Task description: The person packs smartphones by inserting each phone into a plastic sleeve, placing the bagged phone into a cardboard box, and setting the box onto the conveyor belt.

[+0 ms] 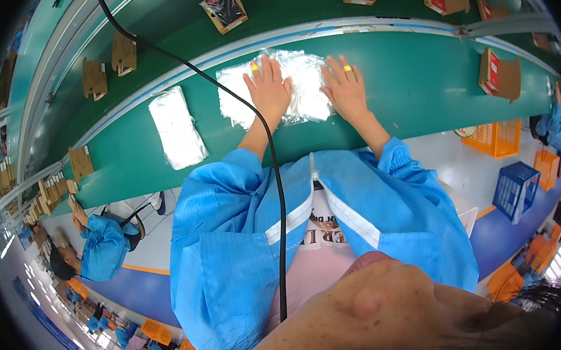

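A loose spread of shiny clear plastic bags [304,85] lies on the green worktable [410,81] in front of me. My left hand [269,91] rests flat on the left part of the spread, fingers stretched and apart. Over its right edge lies my right hand [347,89], its fingers also spread. Each hand wears a yellow band on one finger, and neither grips anything. Left of the spread, apart from it, sits a neater stack of clear plastic bags [178,128].
Beyond a metal rail, a green conveyor carries open cardboard boxes [223,10]. Another open box [498,75] stands at the table's right end. A black cable [185,61] crosses the view. Orange [496,139] and blue crates [516,191] are on the floor. A co-worker [103,246] works at left.
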{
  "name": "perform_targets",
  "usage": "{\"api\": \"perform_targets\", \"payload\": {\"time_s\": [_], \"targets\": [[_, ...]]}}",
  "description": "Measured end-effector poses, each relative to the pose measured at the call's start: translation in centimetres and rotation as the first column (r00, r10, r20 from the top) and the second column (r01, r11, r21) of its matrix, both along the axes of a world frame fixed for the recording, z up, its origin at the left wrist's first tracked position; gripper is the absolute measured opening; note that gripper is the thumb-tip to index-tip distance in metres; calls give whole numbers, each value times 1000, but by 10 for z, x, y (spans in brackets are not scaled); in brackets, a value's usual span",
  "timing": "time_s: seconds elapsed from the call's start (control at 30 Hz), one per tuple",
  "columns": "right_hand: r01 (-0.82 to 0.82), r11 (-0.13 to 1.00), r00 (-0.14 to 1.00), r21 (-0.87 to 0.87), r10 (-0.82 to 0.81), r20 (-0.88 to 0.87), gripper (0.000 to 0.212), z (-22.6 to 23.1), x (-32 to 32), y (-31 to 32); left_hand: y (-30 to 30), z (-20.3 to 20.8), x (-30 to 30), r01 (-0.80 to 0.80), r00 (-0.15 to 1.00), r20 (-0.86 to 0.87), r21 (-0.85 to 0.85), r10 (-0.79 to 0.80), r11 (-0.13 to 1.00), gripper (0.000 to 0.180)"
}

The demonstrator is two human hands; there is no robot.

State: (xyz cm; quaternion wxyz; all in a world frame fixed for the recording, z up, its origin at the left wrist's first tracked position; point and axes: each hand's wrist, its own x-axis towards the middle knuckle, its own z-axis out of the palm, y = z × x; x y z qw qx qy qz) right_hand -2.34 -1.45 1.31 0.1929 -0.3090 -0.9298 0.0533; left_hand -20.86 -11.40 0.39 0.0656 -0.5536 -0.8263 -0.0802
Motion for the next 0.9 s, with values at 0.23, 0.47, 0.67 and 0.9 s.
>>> {"api": "perform_targets", "payload": {"time_s": [0.23,0.47,0.67,0.9], "targets": [[192,981,976,-39,-187,110,50,-7,15,-35,37,15,54,312,885,222,367,-408,876,23],[272,921,949,-279,-304,-81,32,-8,88,15,61,-15,85,216,893,363,171,-265,961,6],[394,763,785,-512,-569,-244,46,-24,166,154,71,-25,72,246,850,424,205,-313,947,12],[570,719,716,-398,-672,-187,85,-41,175,370,74,9,94,280,864,412,84,-289,956,10]]}}
